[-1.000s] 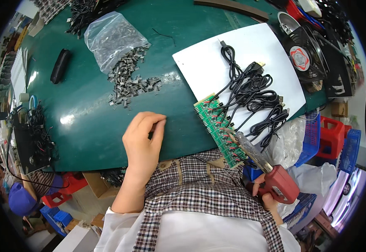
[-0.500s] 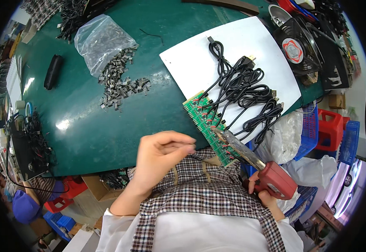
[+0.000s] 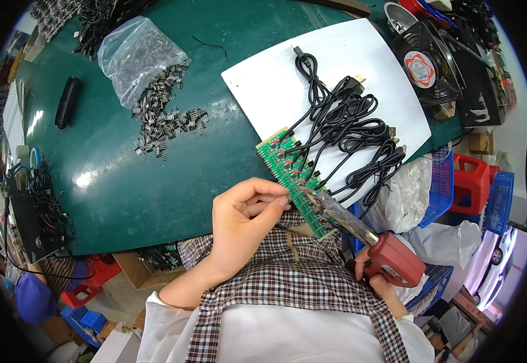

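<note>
My right hand (image 3: 375, 275) grips the red handle of a soldering gun (image 3: 396, 261). Its metal barrel reaches up and left, with the tip over a green circuit board panel (image 3: 281, 162). Black USB cables (image 3: 353, 124), coiled and tied, run from the panel's right side, with small red wire ends at the joints. My left hand (image 3: 245, 224) is closed in a pinch by the panel's left edge; whatever the fingertips may hold is too small to make out. Small metal connectors (image 3: 170, 121) spill in a heap from a clear plastic bag (image 3: 139, 57) farther left.
The cables lie on a white sheet (image 3: 263, 75) on the green table (image 3: 203, 175). A black fan (image 3: 424, 66) stands at the far right beside a metal bowl (image 3: 401, 18). Red stools (image 3: 470, 184) and blue baskets (image 3: 442, 187) are right of the table. A black case (image 3: 67, 103) lies left.
My left hand has moved right and up, to the board panel's edge. The soldering gun stays over the panel. The whole view has shifted slightly.
</note>
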`<control>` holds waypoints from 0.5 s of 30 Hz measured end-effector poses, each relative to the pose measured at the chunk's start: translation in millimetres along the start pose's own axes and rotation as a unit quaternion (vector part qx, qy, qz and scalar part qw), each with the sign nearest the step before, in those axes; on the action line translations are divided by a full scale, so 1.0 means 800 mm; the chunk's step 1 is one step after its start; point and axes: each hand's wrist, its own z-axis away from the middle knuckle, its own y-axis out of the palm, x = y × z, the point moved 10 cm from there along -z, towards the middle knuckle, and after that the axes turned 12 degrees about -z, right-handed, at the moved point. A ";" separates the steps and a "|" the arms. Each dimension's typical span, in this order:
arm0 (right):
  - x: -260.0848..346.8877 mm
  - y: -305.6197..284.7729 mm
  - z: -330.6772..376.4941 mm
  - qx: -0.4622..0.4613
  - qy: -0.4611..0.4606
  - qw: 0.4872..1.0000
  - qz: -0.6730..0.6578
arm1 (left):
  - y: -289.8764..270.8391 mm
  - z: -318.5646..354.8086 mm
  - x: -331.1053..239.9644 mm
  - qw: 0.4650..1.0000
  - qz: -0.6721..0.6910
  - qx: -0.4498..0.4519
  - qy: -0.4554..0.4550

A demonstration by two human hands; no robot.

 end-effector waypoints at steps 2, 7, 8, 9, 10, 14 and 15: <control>-0.002 0.001 -0.003 0.008 0.010 1.000 -0.010 | 0.001 -0.003 0.000 1.000 -0.007 -0.007 0.002; -0.005 -0.008 0.001 0.003 0.002 0.995 0.102 | -0.001 -0.008 -0.006 1.000 -0.010 -0.015 0.009; -0.004 -0.015 0.004 -0.012 -0.020 0.986 0.167 | 0.000 -0.008 -0.005 1.000 -0.013 -0.016 0.007; -0.008 -0.021 0.007 -0.012 -0.019 0.986 0.168 | 0.000 -0.009 -0.005 1.000 -0.016 -0.016 0.004; -0.007 -0.024 0.009 -0.006 -0.041 0.976 0.216 | 0.000 -0.009 -0.006 1.000 -0.015 -0.016 0.004; 0.003 -0.012 0.002 0.021 -0.067 0.977 0.201 | 0.002 -0.010 -0.005 1.000 -0.015 -0.010 0.003; 0.001 -0.013 0.004 0.021 -0.066 0.977 0.201 | 0.001 -0.010 -0.005 1.000 -0.016 -0.011 0.003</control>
